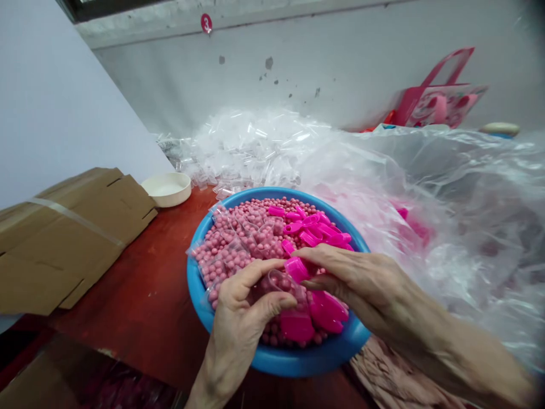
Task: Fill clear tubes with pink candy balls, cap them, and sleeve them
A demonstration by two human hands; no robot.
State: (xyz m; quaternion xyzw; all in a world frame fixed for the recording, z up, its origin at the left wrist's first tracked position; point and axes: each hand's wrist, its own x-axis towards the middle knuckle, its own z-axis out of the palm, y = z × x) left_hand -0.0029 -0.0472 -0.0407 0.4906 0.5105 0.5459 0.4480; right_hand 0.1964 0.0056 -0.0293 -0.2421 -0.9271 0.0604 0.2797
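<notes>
A blue basin (298, 366) holds many pink beads (279, 203), several clear bead-filled containers (230, 258) and a heap of bright pink plastic caps (321, 230). Above it my left hand (238, 309) is closed, thumb and fingers around a small clear plastic container (279, 279) with pink beads inside. My right hand (361, 278) pinches a bright pink cap (297, 268) against the container's mouth; whether it is seated I cannot tell. Just below the hands lie larger pink plastic pieces (327, 311). My fingers hide part of the container.
Behind the basin is a pile of clear plastic pieces (251, 147). Clear plastic sheeting (426, 170) spreads on the right. Flattened cardboard (76, 233) and a white round dish (168, 190) are on the left of the red table (162, 295). A pink bag (438, 102) stands back right.
</notes>
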